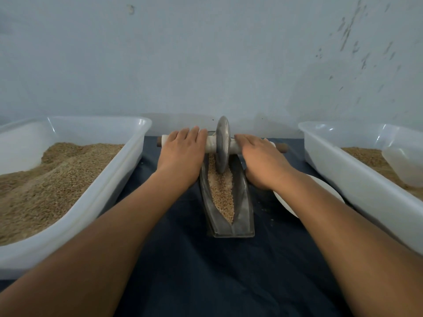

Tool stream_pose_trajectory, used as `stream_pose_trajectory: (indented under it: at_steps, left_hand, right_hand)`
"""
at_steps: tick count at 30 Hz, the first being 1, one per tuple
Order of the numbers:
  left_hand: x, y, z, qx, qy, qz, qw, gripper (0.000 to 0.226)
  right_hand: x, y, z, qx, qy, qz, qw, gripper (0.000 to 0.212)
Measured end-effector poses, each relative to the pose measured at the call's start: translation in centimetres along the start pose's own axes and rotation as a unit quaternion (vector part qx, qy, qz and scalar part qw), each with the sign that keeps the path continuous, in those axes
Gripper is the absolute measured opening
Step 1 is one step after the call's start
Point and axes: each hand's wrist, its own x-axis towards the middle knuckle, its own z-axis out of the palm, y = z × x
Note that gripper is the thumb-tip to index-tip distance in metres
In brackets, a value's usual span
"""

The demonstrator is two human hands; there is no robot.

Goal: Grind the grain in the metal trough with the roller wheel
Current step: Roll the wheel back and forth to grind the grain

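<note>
A pale blue wall backs a counter (183,259) draped in dark cloth. On it the metal trough (242,216) runs lengthwise between the two arms, with grain (220,191) lying along its channel. The roller wheel (222,145) stands upright in the far part of the channel, its axle handle (211,146) crossing between the hands. The left hand (183,149) and the right hand (261,159) each lie flat on the axle, fingers straight, a released grip that presses and does not clench. To grind well, I judge both palms should bear down evenly, keeping the wheel upright and rolling it the trough's full run. Tubs of grain flank both hands.
</note>
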Motion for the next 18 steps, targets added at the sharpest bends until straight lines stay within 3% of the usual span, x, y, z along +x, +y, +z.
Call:
stream_pose_trajectory:
  at_steps: [9, 18]
  left_hand:
    - [-1.7, 0.4, -2.0, 0.0, -0.001, -0.016, 1.0, 0.037]
    - [-4.6, 0.9, -5.8, 0.036, -0.077, -0.04, 0.996, 0.031]
  right_hand:
    - [-1.8, -0.7, -1.5, -0.003, 0.0, 0.016, 1.0, 0.061]
    - [-4.4, -3.4, -5.4, -0.081, -0.048, 0.006, 0.996, 0.025]
